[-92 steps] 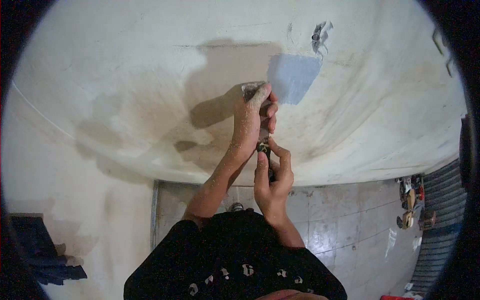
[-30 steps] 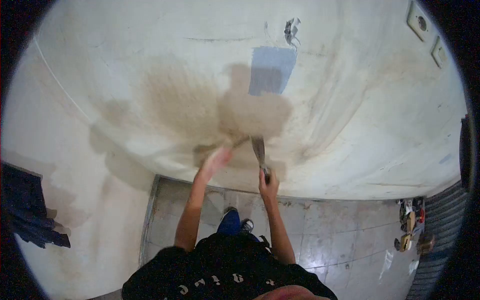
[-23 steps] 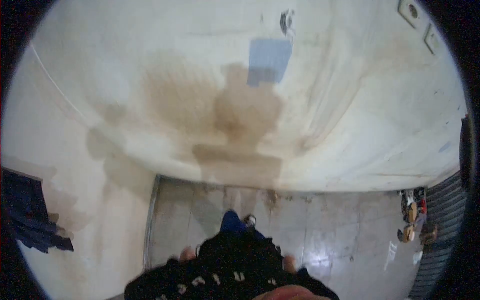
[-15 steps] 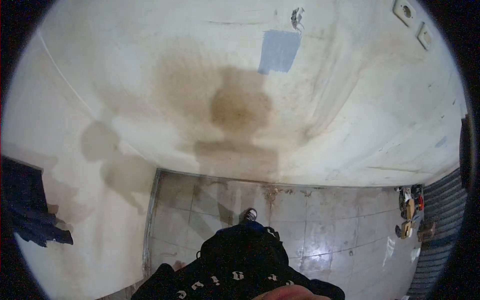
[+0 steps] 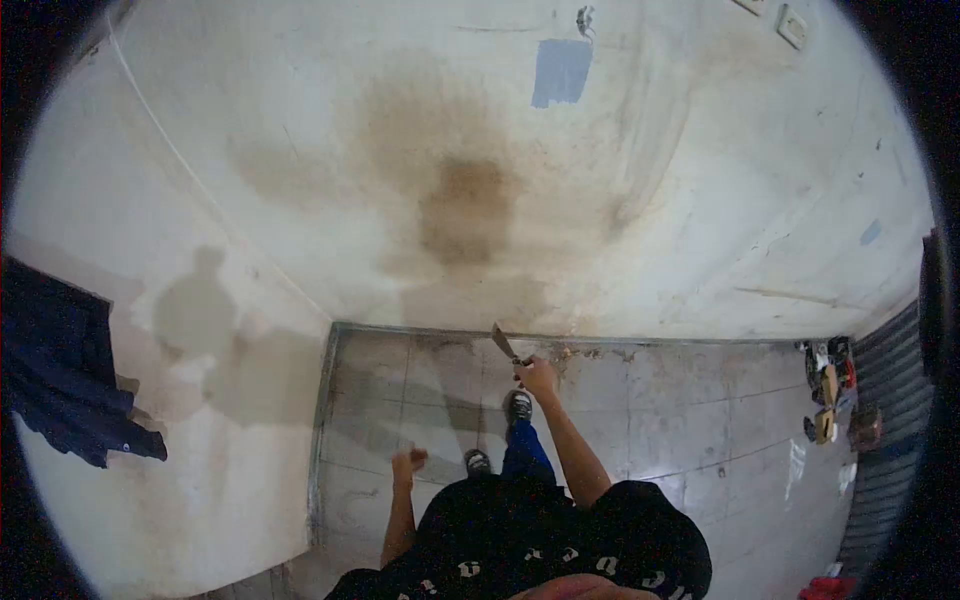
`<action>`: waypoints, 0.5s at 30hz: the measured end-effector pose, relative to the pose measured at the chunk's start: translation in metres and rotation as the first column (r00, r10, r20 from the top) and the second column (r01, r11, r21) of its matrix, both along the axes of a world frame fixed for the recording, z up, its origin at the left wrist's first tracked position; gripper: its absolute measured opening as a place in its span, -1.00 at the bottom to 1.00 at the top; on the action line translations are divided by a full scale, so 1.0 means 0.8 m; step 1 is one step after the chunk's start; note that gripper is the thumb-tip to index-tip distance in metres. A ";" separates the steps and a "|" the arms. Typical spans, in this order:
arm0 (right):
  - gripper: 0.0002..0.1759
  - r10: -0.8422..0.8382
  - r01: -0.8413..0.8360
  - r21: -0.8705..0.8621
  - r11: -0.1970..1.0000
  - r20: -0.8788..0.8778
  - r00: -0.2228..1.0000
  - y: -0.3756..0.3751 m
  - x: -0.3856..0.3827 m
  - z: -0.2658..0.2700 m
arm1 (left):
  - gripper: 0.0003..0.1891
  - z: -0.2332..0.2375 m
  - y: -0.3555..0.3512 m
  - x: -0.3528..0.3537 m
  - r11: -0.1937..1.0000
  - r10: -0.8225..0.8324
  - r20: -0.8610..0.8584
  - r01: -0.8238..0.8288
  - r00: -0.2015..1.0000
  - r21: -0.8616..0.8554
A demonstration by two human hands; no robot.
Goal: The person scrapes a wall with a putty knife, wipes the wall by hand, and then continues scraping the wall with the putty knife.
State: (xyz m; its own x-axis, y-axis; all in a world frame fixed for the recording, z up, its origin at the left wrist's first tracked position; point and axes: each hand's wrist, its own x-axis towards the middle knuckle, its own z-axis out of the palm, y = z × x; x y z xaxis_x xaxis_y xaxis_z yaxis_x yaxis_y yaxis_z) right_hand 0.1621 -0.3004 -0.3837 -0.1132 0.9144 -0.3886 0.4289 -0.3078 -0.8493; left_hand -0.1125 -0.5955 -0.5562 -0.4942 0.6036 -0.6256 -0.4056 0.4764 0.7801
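Note:
My right hand point(image 5: 538, 376) is closed round the handle of a scraper-like tool point(image 5: 503, 343), whose flat blade points up and left toward the foot of the stained wall point(image 5: 640, 270). Below and to the left, my left hand point(image 5: 408, 462) hangs over the tiled floor, touching nothing that shows; its fingers are small and blurred. A brown stain point(image 5: 468, 205) spreads across the wall in front of me, and a grey-blue patch point(image 5: 562, 73) is above it to the right.
Dark cloth point(image 5: 60, 360) hangs at the left wall. Shoes and small items point(image 5: 826, 400) lie on the floor at the right, beside a corrugated shutter point(image 5: 885, 440). A red object point(image 5: 828, 588) is at the lower right. A socket plate point(image 5: 791, 27) is at the upper right.
Both forearms have come into clear view, the right hand with the tool reaching forward. The view has shifted, and both shoes now show where one did before.

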 end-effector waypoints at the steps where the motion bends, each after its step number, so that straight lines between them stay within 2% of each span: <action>1: -0.52 -0.012 0.010 0.060 0.998 0.032 0.999 -0.013 0.001 -0.029 | -0.47 -0.019 -0.051 -0.011 0.917 -0.394 -0.236 0.362 0.888 -0.168; 2: -0.52 -0.027 0.019 0.120 0.993 0.065 0.998 -0.028 0.001 -0.049 | -0.51 -0.062 -0.109 -0.006 0.948 -0.251 -0.036 0.237 0.967 -0.214; 3: -0.52 -0.040 0.021 0.175 0.984 0.104 0.994 -0.046 0.006 -0.072 | -0.54 -0.072 -0.151 0.006 0.953 -0.053 0.131 0.089 0.990 -0.291; 4: -0.51 0.039 -0.026 -0.055 0.998 0.259 0.965 -0.067 0.018 -0.052 | -0.56 -0.059 -0.198 0.000 0.881 -0.252 0.078 0.261 0.965 -0.395; 5: -0.50 -0.025 0.036 -0.024 0.999 0.341 0.940 -0.094 0.033 -0.078 | -0.57 -0.035 -0.239 -0.009 0.689 -0.615 -0.038 0.513 0.788 -0.512; 6: -0.49 -0.090 0.093 0.013 0.996 0.418 0.904 -0.134 0.060 -0.127 | -0.59 -0.017 -0.265 -0.011 0.557 -0.767 -0.068 0.610 0.638 -0.564; 7: -0.46 -0.077 0.141 -0.097 0.985 0.482 0.872 -0.171 0.093 -0.159 | -0.60 -0.003 -0.285 -0.016 0.459 -0.849 -0.076 0.661 0.522 -0.594; 8: -0.45 0.004 0.144 -0.201 0.969 0.595 0.804 -0.202 0.125 -0.184 | -0.62 0.007 -0.299 -0.022 0.388 -0.899 -0.085 0.692 0.429 -0.608; 9: -0.46 0.129 0.034 -0.261 0.965 0.583 0.802 -0.247 0.179 -0.244 | -0.63 0.012 -0.305 -0.028 0.334 -0.931 -0.098 0.715 0.351 -0.615; 10: -0.47 0.035 0.176 -0.268 0.947 0.631 0.775 -0.290 0.208 -0.250 | -0.64 0.015 -0.304 -0.032 0.293 -0.953 -0.131 0.726 0.272 -0.623; 11: -0.54 0.457 -0.370 -0.287 0.884 0.698 0.551 -0.339 0.268 -0.330 | -0.66 0.017 -0.300 -0.037 0.254 -0.967 -0.176 0.731 0.183 -0.634; 12: -0.68 0.063 0.287 -0.279 0.916 0.809 0.585 -0.386 0.271 -0.332 | -0.67 0.017 -0.288 -0.042 0.220 -0.969 -0.234 0.729 0.084 -0.648; 13: -0.76 0.569 -0.434 -0.376 0.819 0.629 0.530 -0.413 0.327 -0.344 | -0.68 0.018 -0.273 -0.045 0.181 -0.948 -0.315 0.720 -0.054 -0.670; 14: -0.76 0.438 -0.116 -0.488 0.865 0.623 0.648 -0.452 0.359 -0.361 | -0.70 0.016 -0.255 -0.048 0.157 -0.889 -0.408 0.699 -0.208 -0.697; 15: -0.74 0.352 0.060 -0.536 0.842 0.630 0.692 -0.460 0.352 -0.327 | -0.71 0.018 -0.226 -0.050 0.162 -0.801 -0.494 0.673 -0.337 -0.722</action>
